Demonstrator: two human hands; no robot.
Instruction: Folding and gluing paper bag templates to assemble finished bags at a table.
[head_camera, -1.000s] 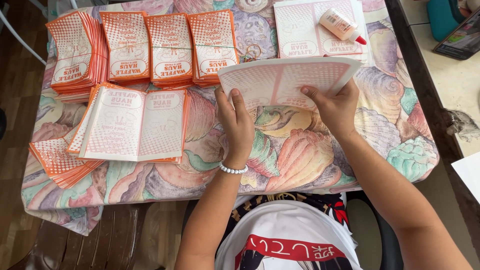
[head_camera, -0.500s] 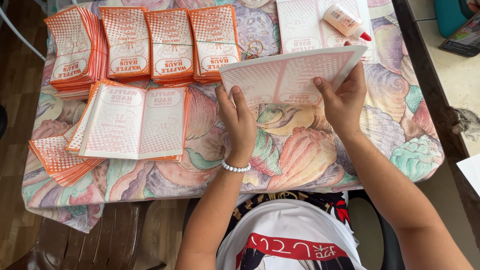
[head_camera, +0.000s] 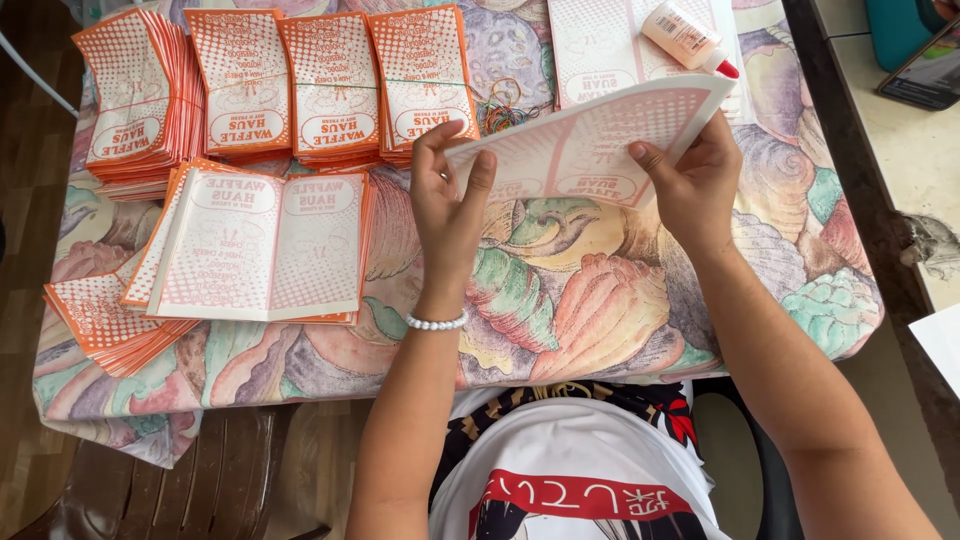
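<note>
Both my hands hold one flat printed paper sheet (head_camera: 590, 145), white with pale orange dots, lifted above the table. My left hand (head_camera: 450, 200) pinches its left edge, with a bead bracelet on that wrist. My right hand (head_camera: 695, 185) grips its right side, thumb on top. Behind the sheet lie more flat white sheets (head_camera: 600, 45) with a glue bottle (head_camera: 690, 38) resting on them.
Several stacks of folded orange-and-white paper bags (head_camera: 330, 85) line the table's far left. An unfolded pile (head_camera: 255, 245) and a fanned pile (head_camera: 100, 320) lie at the near left. A shell-patterned tablecloth (head_camera: 600, 290) covers the table. A counter with a phone (head_camera: 920, 75) stands right.
The sheet has risen and tilted, its right end now higher and further from me. Both hands moved up with it.
</note>
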